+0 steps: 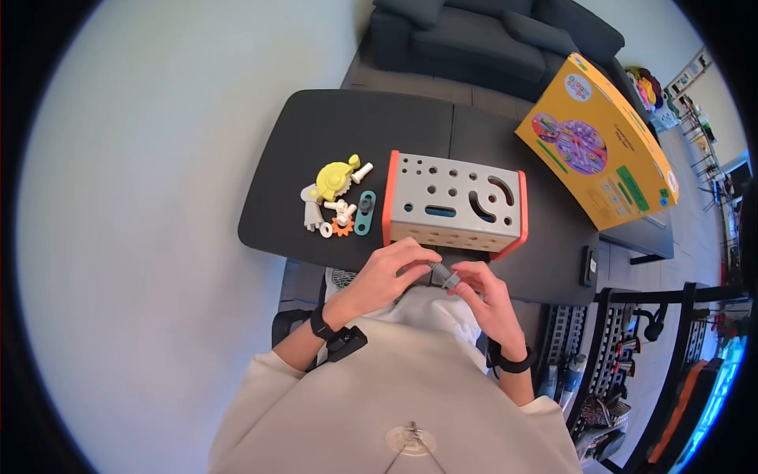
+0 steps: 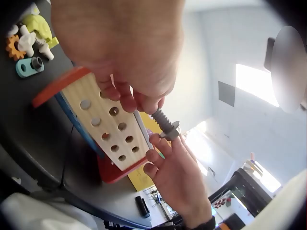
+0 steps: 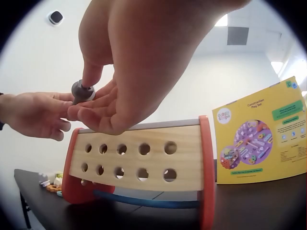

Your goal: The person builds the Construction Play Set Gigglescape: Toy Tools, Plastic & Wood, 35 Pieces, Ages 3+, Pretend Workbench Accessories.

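A grey threaded bolt (image 1: 444, 273) is held between both hands, in front of the toy workbench (image 1: 458, 197). The left hand (image 1: 384, 274) pinches its threaded end. At the head end, the fingers and thumb of the right hand (image 1: 491, 304) grip it. In the left wrist view the bolt (image 2: 163, 121) shows its thread and a wide collar by the right hand (image 2: 180, 175). From the right wrist, the rounded head of the bolt (image 3: 83, 91) shows under the right hand (image 3: 139, 62), with the left hand (image 3: 41, 114) beyond it.
Left of the workbench on the black table (image 1: 276, 229) lie a yellow-green toy part (image 1: 335, 178), an orange gear (image 1: 342, 227), a teal strip (image 1: 363, 221) and several white pieces. A yellow box (image 1: 604, 150) stands at the right; a small black object (image 1: 588, 265) lies near the right edge.
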Motion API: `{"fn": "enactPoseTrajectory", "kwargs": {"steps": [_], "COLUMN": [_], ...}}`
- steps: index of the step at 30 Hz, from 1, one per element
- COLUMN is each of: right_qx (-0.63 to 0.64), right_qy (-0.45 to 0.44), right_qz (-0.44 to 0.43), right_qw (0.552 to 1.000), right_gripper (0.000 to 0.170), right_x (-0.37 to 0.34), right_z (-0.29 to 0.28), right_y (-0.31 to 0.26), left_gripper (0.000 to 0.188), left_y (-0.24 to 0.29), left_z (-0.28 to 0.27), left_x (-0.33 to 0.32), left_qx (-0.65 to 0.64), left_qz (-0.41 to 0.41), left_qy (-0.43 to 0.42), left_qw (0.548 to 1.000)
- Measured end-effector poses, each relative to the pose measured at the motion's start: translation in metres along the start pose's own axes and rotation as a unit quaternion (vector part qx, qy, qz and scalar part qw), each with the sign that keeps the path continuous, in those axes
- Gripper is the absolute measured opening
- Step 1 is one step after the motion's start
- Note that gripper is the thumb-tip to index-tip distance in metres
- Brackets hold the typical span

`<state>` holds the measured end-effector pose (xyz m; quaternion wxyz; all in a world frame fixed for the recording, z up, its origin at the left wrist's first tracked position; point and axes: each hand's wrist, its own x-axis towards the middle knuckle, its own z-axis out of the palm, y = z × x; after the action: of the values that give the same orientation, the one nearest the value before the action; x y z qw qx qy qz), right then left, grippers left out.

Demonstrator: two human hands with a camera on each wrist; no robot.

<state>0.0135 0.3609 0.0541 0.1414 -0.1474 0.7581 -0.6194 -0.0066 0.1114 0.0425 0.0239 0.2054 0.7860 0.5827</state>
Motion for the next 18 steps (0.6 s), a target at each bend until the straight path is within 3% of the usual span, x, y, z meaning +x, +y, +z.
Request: {"fn": "enactPoseTrajectory", "kwargs": {"steps": [3, 7, 9, 11, 18], "right_qx": [0.015, -0.116, -0.175, -0.245, -0.301], "right_qy": [0.022, 0.102, 0.136, 0.172, 0.198], "right_qz": [0.019, 0.020, 0.028, -0.016, -0.035], "right_qw": [0.999, 0.988, 0.975, 0.954, 0.932], "right_gripper": [0.028, 0.025, 0.024, 0.025, 0.025], "right_x": [-0.011, -0.012, -0.008, -0.003, 0.005], "right_z": [-0.005, -0.008, -0.010, -0.011, -0.004], "right_y": [0.010, 0.015, 0.017, 0.028, 0.033], "left_gripper": [0.032, 0.042, 0.043, 0.042, 0.041], "left_y": [-0.005, 0.002, -0.005, -0.011, -0.023], "left_z": [0.016, 0.019, 0.014, 0.009, -0.006], "left_x": [0.004, 0.001, -0.005, -0.011, -0.033], "left_qx": [-0.011, 0.017, 0.025, 0.031, 0.065], "left_qz": [0.015, -0.005, 0.005, 0.023, -0.033], "left_qy": [-0.003, 0.029, 0.040, 0.066, 0.116], "left_qw": [1.000, 0.999, 0.999, 0.997, 0.991]}}
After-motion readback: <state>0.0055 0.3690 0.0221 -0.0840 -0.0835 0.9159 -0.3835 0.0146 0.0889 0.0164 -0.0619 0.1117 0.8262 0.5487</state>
